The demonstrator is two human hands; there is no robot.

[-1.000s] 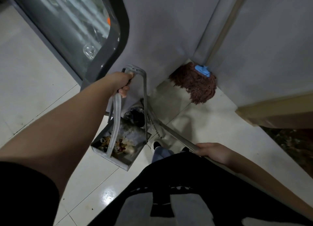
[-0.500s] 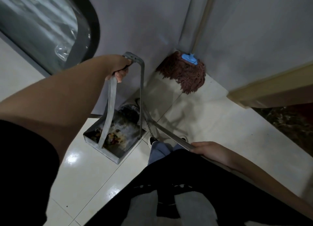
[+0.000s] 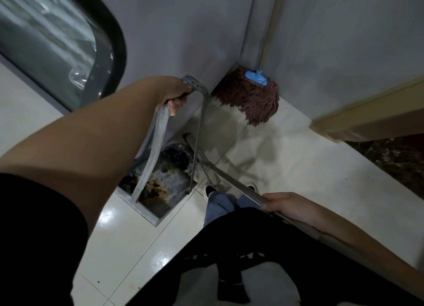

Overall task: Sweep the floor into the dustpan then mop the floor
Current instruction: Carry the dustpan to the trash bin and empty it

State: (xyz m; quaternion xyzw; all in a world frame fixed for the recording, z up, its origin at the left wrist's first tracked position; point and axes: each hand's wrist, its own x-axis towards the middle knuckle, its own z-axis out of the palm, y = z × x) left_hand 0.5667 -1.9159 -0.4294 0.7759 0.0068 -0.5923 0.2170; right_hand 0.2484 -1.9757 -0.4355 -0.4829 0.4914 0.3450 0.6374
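Note:
My left hand [image 3: 174, 94] grips the top of the tall metal bail handle of a grey metal dustpan [image 3: 167, 188], which stands on the floor against the wall and holds brown and yellow debris. My right hand [image 3: 284, 205] holds the metal broom handle [image 3: 231, 182]; its dark head lies at the back of the pan, partly hidden by the pan's handle. A reddish-brown string mop [image 3: 250, 99] with a blue clamp stands in the corner, its pole leaning up the wall.
Glossy pale floor tiles [image 3: 128, 232] run below. A dark-framed glass panel [image 3: 52, 39] fills the upper left. Grey walls meet at the corner; a tan ledge [image 3: 367, 113] juts out at right with dark speckled floor beside it. My feet stand beside the pan.
The dustpan and my left hand have shifted slightly left and lower in view as the camera moved; both hands keep the same holds.

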